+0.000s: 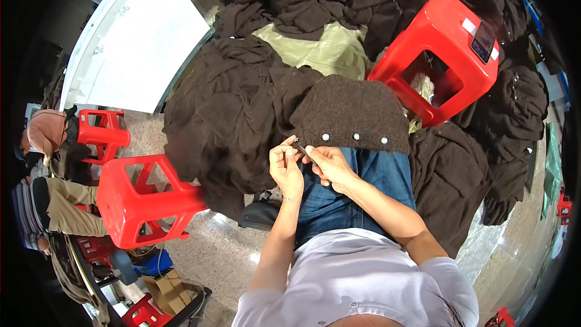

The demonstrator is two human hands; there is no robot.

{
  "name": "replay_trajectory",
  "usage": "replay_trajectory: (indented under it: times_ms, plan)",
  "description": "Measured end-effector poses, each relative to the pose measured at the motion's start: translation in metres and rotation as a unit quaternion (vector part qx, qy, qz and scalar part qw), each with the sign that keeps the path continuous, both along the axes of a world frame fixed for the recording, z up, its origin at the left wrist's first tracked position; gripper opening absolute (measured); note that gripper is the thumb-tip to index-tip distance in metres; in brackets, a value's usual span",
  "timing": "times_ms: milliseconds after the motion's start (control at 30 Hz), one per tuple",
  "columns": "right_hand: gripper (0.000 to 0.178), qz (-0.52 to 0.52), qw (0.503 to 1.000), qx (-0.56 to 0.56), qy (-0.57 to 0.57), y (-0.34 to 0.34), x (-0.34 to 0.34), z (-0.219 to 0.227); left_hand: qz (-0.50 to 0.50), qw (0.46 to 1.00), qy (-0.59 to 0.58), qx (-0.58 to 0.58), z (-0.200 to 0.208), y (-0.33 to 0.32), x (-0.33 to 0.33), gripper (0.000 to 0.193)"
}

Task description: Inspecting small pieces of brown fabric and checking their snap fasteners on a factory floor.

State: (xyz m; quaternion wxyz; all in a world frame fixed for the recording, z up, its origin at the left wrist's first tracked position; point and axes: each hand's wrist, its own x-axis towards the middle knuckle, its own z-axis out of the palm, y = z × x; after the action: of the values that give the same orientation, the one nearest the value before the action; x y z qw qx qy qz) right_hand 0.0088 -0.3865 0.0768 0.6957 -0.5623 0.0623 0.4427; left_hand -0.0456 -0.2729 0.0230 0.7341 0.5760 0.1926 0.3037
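A dark brown knitted garment lies across my lap, over my blue jeans. Along its near edge sits a row of shiny round buttons. At the left end of that edge, my left hand pinches the knit near another small button. Close beside it, my right hand is closed, thumb and forefinger meeting on something small and dark at the garment's corner. What that is stays too small to make out. The two hands' fingertips nearly touch.
Heaped brown garments spread left, ahead and right. A red stool bearing a phone stands at right; another red stool is at left. A white panel fills the far left. Another person sits at the left edge.
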Motion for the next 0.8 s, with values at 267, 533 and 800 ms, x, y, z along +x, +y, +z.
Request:
replay_trajectory:
  times_ms: [267, 533, 800]
  plan:
    - [0.038, 0.025, 0.997, 0.03, 0.069, -0.005, -0.002, 0.004, 0.001, 0.992, 0.023, 0.124, -0.006, -0.003, -0.009, 0.003]
    - [0.038, 0.034, 0.998, 0.011, 0.054, -0.004, 0.001, 0.001, 0.021, 0.999, 0.042, 0.019, 0.007, -0.01, -0.011, 0.003]
    - [0.04, 0.004, 0.996, 0.024, 0.082, -0.002, 0.0, 0.0, 0.014, 0.997, 0.01, 0.072, 0.01, -0.016, -0.014, 0.003]
